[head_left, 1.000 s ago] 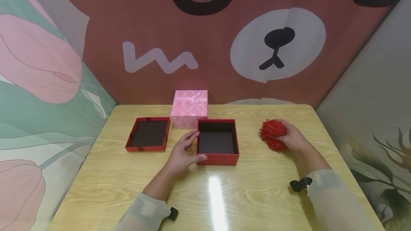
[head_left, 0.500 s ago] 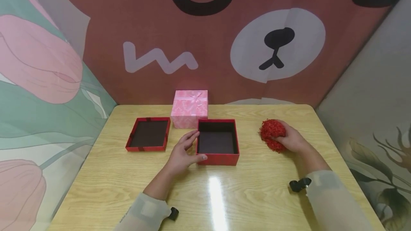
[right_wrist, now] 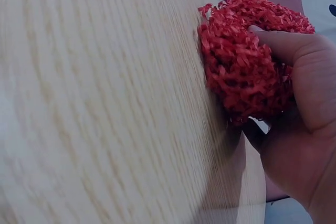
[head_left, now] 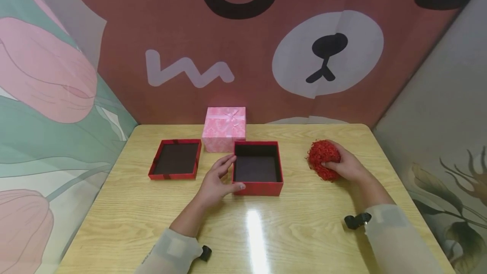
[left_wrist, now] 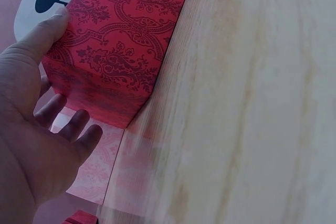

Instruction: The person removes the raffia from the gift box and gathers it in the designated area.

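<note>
In the head view, a red patterned gift box (head_left: 258, 188) stands lidless on the table, its dark inside facing up. My left hand (head_left: 214, 184) holds its near left corner, thumb on the front wall and fingertips at the left side. The left wrist view shows the thumb on the box (left_wrist: 113, 35), with the lower fingers (left_wrist: 73, 124) loosely bent beside it. Over to the right, my right hand (head_left: 347, 164) grips a clump of red shredded paper (head_left: 322, 160). Its thumb presses into the shreds (right_wrist: 241, 66) in the right wrist view; the far fingers are hidden.
The box's red lid (head_left: 176, 159) lies upturned on the left of the table. Behind the red box stands a closed pink gift box (head_left: 224, 130) with a ribbon bow. A printed wall (head_left: 243, 96) rises at the wooden table's (head_left: 304, 231) back edge.
My right hand and the clump of shredded paper have shifted only slightly, its thumb moving a little on the shreds. The left hand and the boxes stay in place.
</note>
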Action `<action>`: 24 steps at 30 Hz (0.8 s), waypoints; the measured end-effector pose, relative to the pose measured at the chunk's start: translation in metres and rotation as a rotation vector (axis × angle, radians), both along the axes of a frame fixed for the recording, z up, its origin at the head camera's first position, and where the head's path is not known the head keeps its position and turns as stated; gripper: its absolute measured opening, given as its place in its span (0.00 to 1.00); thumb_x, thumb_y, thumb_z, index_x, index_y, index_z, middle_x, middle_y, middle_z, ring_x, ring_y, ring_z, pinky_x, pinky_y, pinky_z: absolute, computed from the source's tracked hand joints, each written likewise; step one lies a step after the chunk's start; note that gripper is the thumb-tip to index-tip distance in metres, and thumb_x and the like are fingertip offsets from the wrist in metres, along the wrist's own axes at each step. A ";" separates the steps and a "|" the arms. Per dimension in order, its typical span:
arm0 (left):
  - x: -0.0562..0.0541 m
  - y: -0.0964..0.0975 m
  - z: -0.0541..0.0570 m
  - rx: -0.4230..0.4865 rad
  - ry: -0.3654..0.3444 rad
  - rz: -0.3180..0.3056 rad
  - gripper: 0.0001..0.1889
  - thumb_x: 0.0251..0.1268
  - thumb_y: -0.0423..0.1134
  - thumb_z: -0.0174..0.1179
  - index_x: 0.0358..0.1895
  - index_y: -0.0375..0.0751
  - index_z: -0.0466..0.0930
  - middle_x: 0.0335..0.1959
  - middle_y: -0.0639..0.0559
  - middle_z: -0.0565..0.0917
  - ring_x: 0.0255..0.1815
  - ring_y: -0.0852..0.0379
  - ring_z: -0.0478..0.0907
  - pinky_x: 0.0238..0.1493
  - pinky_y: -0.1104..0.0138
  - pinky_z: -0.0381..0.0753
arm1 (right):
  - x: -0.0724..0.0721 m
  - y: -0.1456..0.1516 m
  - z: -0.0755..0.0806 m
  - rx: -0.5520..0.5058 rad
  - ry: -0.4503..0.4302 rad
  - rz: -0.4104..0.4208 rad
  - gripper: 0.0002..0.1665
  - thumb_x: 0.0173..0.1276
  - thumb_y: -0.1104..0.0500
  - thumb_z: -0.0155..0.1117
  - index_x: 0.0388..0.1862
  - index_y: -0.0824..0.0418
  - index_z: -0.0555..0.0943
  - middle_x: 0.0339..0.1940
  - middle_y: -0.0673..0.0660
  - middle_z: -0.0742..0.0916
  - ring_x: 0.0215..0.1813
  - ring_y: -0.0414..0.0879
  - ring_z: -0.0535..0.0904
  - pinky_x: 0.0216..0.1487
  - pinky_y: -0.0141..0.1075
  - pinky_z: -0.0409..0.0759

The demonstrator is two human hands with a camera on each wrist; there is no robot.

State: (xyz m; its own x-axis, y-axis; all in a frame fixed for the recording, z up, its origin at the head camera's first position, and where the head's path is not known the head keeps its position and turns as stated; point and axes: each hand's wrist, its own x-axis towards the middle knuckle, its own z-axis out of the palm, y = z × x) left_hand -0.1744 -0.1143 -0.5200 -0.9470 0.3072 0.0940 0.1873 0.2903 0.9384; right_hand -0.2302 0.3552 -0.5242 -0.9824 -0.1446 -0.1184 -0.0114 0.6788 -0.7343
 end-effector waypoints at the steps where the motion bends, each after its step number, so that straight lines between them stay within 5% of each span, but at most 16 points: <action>1: 0.000 0.000 0.000 -0.001 -0.001 0.000 0.50 0.52 0.51 0.81 0.80 0.55 0.66 0.77 0.65 0.64 0.77 0.54 0.62 0.75 0.50 0.68 | 0.001 0.000 0.000 0.003 -0.003 -0.004 0.56 0.70 0.55 0.73 0.86 0.58 0.50 0.78 0.74 0.66 0.77 0.74 0.61 0.73 0.69 0.63; 10: 0.001 0.001 0.001 0.012 0.000 0.001 0.49 0.53 0.48 0.81 0.80 0.53 0.66 0.77 0.65 0.63 0.78 0.55 0.61 0.75 0.50 0.68 | 0.007 0.000 0.004 -0.069 0.024 0.001 0.56 0.72 0.50 0.72 0.86 0.59 0.49 0.83 0.69 0.61 0.75 0.73 0.64 0.69 0.64 0.72; 24: 0.000 0.001 0.001 0.036 -0.019 -0.003 0.48 0.54 0.44 0.81 0.80 0.53 0.66 0.77 0.64 0.63 0.78 0.55 0.61 0.76 0.49 0.67 | 0.015 -0.011 0.014 -0.077 0.118 -0.030 0.59 0.70 0.46 0.74 0.87 0.55 0.48 0.82 0.68 0.63 0.77 0.74 0.60 0.71 0.71 0.63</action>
